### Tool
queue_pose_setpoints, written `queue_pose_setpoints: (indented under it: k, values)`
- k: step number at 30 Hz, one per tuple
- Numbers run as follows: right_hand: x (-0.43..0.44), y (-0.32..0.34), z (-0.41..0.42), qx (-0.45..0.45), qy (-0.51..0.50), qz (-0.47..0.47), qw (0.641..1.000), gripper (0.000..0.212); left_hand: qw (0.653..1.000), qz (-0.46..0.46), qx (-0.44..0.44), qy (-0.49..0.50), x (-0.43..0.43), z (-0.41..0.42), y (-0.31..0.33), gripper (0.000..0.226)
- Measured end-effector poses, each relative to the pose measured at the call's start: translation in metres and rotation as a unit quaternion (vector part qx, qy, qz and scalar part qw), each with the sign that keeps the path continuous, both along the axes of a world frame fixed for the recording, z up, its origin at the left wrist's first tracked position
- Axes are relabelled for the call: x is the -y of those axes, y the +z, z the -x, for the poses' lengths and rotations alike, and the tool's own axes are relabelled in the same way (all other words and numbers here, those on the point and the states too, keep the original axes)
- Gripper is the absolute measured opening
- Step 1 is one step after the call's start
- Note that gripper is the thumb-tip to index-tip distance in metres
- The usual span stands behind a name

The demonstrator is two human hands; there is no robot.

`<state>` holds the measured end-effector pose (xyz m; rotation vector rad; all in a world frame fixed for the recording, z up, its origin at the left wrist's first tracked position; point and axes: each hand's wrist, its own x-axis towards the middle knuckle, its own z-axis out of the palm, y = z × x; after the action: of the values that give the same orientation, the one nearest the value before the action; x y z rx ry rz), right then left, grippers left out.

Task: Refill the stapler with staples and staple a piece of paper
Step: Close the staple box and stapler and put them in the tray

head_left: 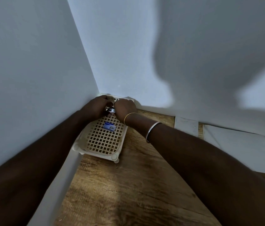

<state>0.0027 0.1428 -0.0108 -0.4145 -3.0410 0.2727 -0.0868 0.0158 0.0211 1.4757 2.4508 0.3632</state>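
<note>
A small shiny metal stapler is held over the far end of a cream plastic mesh tray. My left hand grips it from the left and my right hand grips it from the right; the hands hide most of it. A small blue staple box lies on the tray's mesh just below the hands. White sheets of paper lie on the wooden table at the right, against the wall.
The tray sits in the corner where two pale walls meet, on a wooden table. A smaller white paper piece lies by the back wall. Bangles circle my right wrist.
</note>
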Motion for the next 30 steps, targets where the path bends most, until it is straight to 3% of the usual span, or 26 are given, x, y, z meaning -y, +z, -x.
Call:
queue_pose_setpoints:
  k: [14, 30]
  values:
    - [0.001, -0.009, 0.003, 0.002, 0.000, -0.030, 1.000, 0.018, 0.998, -0.012, 0.051, 0.021, -0.004, 0.002, -0.014, 0.045]
    - [0.004, 0.002, -0.013, -0.019, 0.015, -0.006, 1.000, 0.019, 0.999, -0.024, 0.019, 0.016, 0.007, -0.004, -0.008, 0.056]
